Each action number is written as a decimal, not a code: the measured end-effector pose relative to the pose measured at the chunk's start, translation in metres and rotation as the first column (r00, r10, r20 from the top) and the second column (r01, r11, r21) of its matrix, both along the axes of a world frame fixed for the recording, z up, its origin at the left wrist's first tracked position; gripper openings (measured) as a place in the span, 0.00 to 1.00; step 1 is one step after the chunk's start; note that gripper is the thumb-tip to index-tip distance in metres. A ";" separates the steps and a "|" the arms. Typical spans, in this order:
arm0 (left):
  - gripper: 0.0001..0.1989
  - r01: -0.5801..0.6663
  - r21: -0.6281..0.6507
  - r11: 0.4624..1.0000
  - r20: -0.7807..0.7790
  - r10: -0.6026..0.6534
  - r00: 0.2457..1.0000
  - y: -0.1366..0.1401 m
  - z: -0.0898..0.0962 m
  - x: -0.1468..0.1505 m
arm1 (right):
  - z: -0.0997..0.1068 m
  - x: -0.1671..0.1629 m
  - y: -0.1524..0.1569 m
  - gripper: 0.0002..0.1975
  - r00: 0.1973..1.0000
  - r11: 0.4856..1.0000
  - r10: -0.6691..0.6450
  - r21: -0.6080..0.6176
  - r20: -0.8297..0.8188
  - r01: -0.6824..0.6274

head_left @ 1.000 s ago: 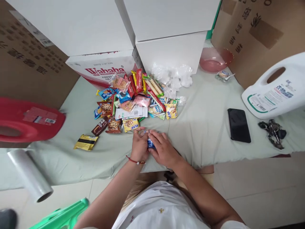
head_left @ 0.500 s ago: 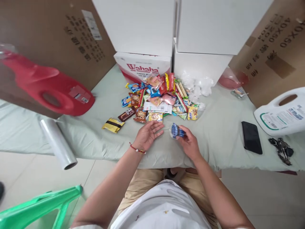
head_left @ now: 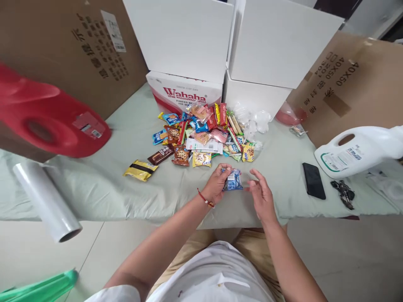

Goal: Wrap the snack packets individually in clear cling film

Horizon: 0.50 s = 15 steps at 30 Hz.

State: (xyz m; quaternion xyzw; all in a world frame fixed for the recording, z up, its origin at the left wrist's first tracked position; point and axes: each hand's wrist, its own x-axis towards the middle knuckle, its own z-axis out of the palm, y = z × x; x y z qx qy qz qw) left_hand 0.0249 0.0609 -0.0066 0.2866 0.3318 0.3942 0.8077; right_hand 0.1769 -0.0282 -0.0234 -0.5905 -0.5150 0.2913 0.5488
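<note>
My left hand (head_left: 217,184), with a red bracelet at the wrist, pinches the left end of a small blue snack packet (head_left: 233,179) above the table's front part. To the right of that packet, my right hand (head_left: 260,195) is open, fingers apart and holding nothing. Beyond both hands lies a heap of wrapped snacks (head_left: 201,134) in many colours. Nearest to my left hand in it is a yellow cookie packet (head_left: 202,159). A yellow packet with a black band (head_left: 140,170) and a brown packet (head_left: 160,154) lie at the heap's left.
Behind the heap stand a Wahaha box (head_left: 185,93) and white boxes (head_left: 261,46). A red jug (head_left: 56,117) and a plastic film roll (head_left: 47,203) are at left. On the right are a phone (head_left: 314,180), keys (head_left: 343,194) and a white jug (head_left: 355,151).
The blue packet has passed from my right hand to my left. My right hand has opened and sits apart from it. The camera view has shifted somewhat.
</note>
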 end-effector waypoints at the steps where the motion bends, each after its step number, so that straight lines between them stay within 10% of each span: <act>1: 0.28 0.006 0.002 1.000 0.002 -0.006 1.000 0.000 -0.002 0.004 | -0.002 0.003 0.001 0.27 1.000 0.999 0.005 -0.050 -0.025 -0.007; 6: 0.29 0.017 0.090 0.996 0.007 -0.017 1.000 0.002 -0.012 0.029 | -0.016 0.002 0.013 0.32 0.991 0.978 0.132 -0.163 0.009 -0.128; 15: 0.17 0.162 0.176 0.971 -0.094 -0.147 0.985 0.030 -0.036 0.040 | -0.018 0.034 0.019 0.27 0.992 0.956 -0.099 -0.282 -0.071 0.076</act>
